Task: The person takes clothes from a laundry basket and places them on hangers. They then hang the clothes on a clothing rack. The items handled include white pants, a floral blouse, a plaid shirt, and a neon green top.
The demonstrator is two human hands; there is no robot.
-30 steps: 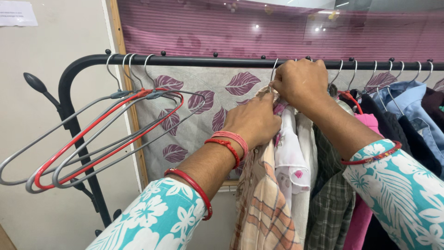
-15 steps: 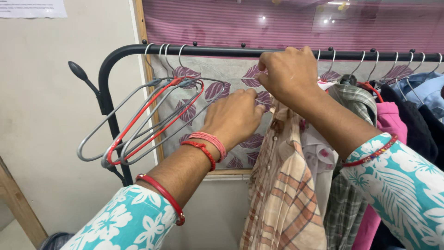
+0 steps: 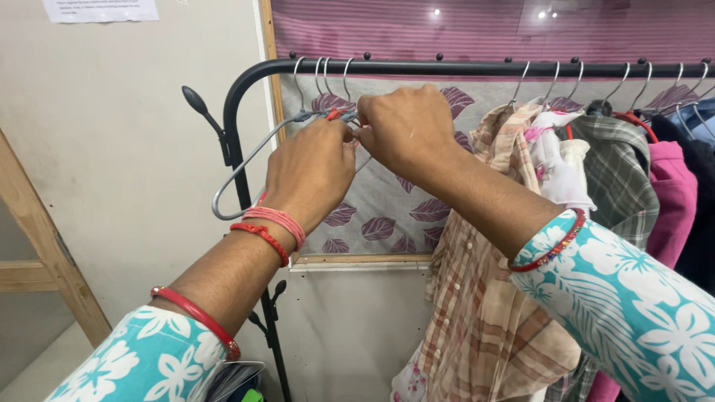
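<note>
Both your hands met at the necks of the empty hangers (image 3: 246,160) on the black rail (image 3: 462,67). Your left hand (image 3: 309,171) and right hand (image 3: 406,126) pinched them; their long loops trailed down-left.

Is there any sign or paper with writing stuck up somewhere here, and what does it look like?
Paper notice: stuck on the pale wall at the top left, above and left of the black clothes rack; a white rectangular sheet with small dark print, its top cut off by the picture's edge.
No packages or screens show.
</note>
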